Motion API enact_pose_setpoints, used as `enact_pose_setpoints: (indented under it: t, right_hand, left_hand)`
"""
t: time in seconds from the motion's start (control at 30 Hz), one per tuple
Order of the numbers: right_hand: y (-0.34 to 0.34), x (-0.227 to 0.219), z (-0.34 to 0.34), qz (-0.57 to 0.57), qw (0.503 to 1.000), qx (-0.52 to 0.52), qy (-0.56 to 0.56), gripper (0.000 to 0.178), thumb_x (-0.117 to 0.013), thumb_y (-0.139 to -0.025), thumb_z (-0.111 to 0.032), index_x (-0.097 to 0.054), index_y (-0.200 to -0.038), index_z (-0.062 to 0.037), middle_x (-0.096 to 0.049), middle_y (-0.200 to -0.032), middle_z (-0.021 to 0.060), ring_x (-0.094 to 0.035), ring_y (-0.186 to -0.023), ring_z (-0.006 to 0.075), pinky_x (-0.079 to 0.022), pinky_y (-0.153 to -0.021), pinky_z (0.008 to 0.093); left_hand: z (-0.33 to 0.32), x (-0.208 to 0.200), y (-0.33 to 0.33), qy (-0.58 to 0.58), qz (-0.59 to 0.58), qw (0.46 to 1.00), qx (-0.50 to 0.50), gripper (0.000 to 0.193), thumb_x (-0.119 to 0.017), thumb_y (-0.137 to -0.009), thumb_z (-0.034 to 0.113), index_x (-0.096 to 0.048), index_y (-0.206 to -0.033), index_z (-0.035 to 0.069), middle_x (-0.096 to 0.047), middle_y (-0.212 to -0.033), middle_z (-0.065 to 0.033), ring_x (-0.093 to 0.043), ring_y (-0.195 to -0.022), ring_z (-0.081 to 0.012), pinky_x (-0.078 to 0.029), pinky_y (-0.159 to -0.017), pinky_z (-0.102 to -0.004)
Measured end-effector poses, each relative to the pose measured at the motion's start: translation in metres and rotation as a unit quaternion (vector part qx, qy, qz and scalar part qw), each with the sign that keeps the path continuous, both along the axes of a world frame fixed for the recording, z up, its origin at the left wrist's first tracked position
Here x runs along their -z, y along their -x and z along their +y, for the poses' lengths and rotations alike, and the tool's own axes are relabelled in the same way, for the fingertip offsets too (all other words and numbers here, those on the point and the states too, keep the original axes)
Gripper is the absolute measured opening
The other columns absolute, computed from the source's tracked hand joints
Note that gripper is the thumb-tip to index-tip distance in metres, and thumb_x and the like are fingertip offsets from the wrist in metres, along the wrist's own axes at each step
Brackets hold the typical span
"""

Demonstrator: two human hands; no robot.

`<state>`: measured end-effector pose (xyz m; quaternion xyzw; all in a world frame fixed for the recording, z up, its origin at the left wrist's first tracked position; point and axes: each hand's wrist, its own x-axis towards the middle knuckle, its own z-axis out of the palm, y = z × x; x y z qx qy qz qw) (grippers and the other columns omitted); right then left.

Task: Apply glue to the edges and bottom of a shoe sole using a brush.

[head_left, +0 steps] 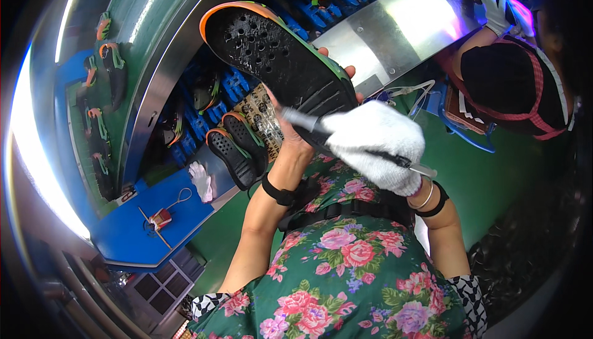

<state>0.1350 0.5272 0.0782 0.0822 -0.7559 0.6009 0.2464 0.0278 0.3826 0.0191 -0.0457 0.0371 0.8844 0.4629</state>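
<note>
My bare left hand (289, 135) grips a black shoe sole (253, 39) with an orange and green rim, its fingertips showing past the far edge. The upturned face of the sole has holes towards the toe and a wet-looking gloss. My right hand (380, 144), in a white knitted glove, is closed round a tool with a pale, blurred tip (301, 119), close to the near edge of the sole. Across the glove lies a dark stick with a metal end (423, 169); whether it belongs to the same tool I cannot tell.
Two similar soles (231, 153) rest at the left on a metal ledge by a white glove (201, 181). A blue table (126, 231) holds a small red object. Several shoe parts lie on a green surface (139, 5). At the right a co-worker (513, 85) handles a shoe.
</note>
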Motion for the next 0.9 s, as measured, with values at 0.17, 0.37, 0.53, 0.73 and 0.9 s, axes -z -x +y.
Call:
enact_pose_setpoints:
  t: [0.17, 0.37, 0.53, 0.73, 0.9]
  right_hand:
    - [-0.007, 0.005, -0.024, 0.045, 0.996, 0.000, -0.072, 0.028, -0.082, -0.076, -0.002, -0.079, -0.104, -0.0072, -0.077, -0.107, 0.0111, -0.074, -0.091, 0.0273, -0.059, -0.079, 0.0360]
    - [-0.011, 0.004, -0.007, 0.017, 0.998, 0.012, -0.060, 0.026, -0.082, -0.078, -0.005, -0.079, -0.103, -0.0097, -0.078, -0.103, 0.0083, -0.073, -0.086, 0.0265, -0.059, -0.076, 0.0368]
    - [-0.016, 0.002, -0.008, -0.031, 0.988, -0.104, 0.109, 0.026, -0.082, -0.079, 0.000, -0.079, -0.104, -0.0087, -0.078, -0.106, 0.0106, -0.074, -0.091, 0.0265, -0.059, -0.078, 0.0363]
    - [-0.023, 0.004, -0.016, -0.006, 0.998, -0.049, -0.045, 0.023, -0.080, -0.081, -0.003, -0.079, -0.104, -0.0071, -0.077, -0.109, 0.0110, -0.073, -0.089, 0.0262, -0.058, -0.077, 0.0364]
    - [-0.020, 0.003, 0.001, -0.037, 0.997, -0.053, 0.052, 0.025, -0.085, -0.076, -0.005, -0.080, -0.100, -0.0081, -0.078, -0.100, 0.0094, -0.072, -0.084, 0.0260, -0.058, -0.076, 0.0358]
  left_hand:
    - [-0.005, -0.001, 0.006, -0.044, 0.009, 0.999, 0.021, 0.101, -0.057, -0.082, 0.085, -0.034, -0.158, 0.022, -0.050, -0.147, -0.0324, -0.061, -0.117, -0.0541, -0.052, -0.099, -0.0637]
    - [-0.007, 0.002, 0.007, -0.022, 0.005, 1.000, -0.001, 0.078, -0.067, -0.093, 0.058, -0.039, -0.158, 0.026, -0.046, -0.152, -0.0272, -0.057, -0.118, -0.0546, -0.056, -0.097, -0.0620]
    - [-0.009, 0.004, 0.008, 0.022, -0.006, 0.999, -0.027, 0.094, -0.055, -0.087, 0.081, -0.043, -0.151, 0.013, -0.055, -0.143, -0.0263, -0.061, -0.121, -0.0470, -0.053, -0.098, -0.0638]
    - [-0.007, -0.002, 0.012, -0.013, 0.007, 1.000, -0.001, 0.105, -0.054, -0.085, 0.084, -0.033, -0.157, 0.010, -0.051, -0.141, -0.0344, -0.059, -0.123, -0.0490, -0.051, -0.100, -0.0633]
    - [-0.015, 0.004, 0.015, -0.009, 0.047, 0.996, 0.078, 0.122, -0.055, -0.081, 0.087, -0.024, -0.159, -0.001, -0.052, -0.135, -0.0421, -0.060, -0.118, -0.0529, -0.049, -0.104, -0.0591]
